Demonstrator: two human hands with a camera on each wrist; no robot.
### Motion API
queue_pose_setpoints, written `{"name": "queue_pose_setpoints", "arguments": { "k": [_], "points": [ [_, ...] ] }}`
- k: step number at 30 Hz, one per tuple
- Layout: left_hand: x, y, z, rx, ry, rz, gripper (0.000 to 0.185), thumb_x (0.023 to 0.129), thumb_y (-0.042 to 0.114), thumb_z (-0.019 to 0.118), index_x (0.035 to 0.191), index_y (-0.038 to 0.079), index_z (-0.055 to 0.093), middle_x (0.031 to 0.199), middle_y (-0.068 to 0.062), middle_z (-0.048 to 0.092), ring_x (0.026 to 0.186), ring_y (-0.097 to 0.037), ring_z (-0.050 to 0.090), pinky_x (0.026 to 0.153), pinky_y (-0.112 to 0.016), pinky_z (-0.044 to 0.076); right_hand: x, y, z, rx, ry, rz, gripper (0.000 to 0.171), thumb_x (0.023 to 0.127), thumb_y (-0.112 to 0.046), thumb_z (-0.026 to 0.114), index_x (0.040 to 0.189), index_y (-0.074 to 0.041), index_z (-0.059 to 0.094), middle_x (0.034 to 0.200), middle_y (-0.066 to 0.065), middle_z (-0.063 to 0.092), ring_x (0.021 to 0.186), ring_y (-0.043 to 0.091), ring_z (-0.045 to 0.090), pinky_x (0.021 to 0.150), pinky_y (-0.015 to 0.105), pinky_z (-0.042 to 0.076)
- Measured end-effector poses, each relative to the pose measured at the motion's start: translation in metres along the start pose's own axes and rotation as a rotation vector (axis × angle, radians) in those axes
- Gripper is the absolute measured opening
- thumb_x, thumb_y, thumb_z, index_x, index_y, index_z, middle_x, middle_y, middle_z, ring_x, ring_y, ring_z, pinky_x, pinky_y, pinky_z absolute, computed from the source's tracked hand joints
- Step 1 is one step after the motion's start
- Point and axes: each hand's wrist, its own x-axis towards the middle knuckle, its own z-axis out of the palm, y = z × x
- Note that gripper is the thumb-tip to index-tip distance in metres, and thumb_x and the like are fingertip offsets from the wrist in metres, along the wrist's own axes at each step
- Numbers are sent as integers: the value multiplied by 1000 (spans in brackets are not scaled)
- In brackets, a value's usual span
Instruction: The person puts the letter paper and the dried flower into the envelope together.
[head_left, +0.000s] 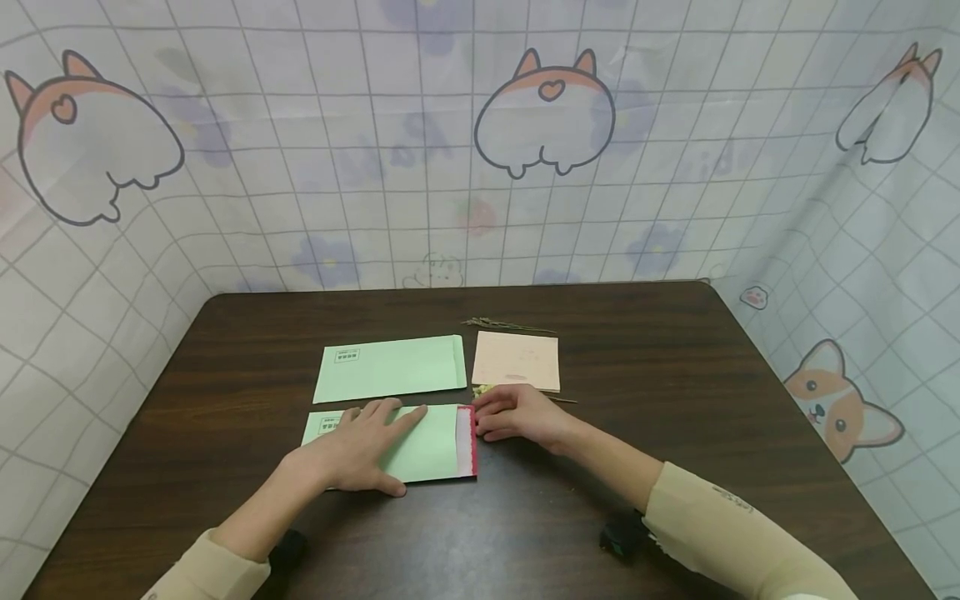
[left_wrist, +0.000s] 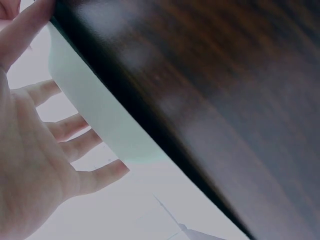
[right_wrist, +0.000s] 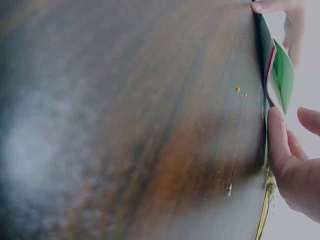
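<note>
A light green envelope (head_left: 431, 446) lies nearest the person, printed at its left end. From its right end sticks a pale card with a red edge (head_left: 473, 458). My left hand (head_left: 352, 454) rests on the envelope with fingers spread and thumb at the near edge. At the card's protruding end, my right hand (head_left: 521, 417) touches the red edge with its fingertips. In the right wrist view the envelope's mouth (right_wrist: 285, 77) gapes around the card, and the right thumb (right_wrist: 309, 120) stands apart from the fingers. The left wrist view shows the left fingers (left_wrist: 75, 145) straight along the envelope.
Behind lies a second green envelope (head_left: 390, 371). Right of it is a peach-coloured card or envelope (head_left: 516, 360), with a dried sprig (head_left: 510, 325) behind it and a yellow-flowered sprig (head_left: 482, 389) by the right hand. A small dark object (head_left: 618, 537) is near the right sleeve.
</note>
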Motion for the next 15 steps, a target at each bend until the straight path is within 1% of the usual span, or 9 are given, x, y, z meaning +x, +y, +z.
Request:
{"name": "queue_pose_setpoints", "arguments": {
  "k": [8, 15],
  "points": [
    [0, 0, 0, -3, -3, -3, 104, 79, 51, 86, 162, 15, 33, 151, -21, 39, 140, -38, 36, 104, -65, 34, 4, -2, 2, 11, -3, -9, 38, 96, 3, 67, 131, 12, 58, 114, 23, 69, 96, 27, 72, 90, 43, 57],
    [0, 0, 1, 5, 7, -1, 104, 79, 51, 86, 161, 14, 34, 149, -20, 40, 138, -37, 38, 103, -64, 34, 7, -4, 5, 18, -7, -6, 39, 96, 3, 68, 132, 12, 56, 117, 24, 69, 101, 31, 72, 91, 43, 56]
  ]
}}
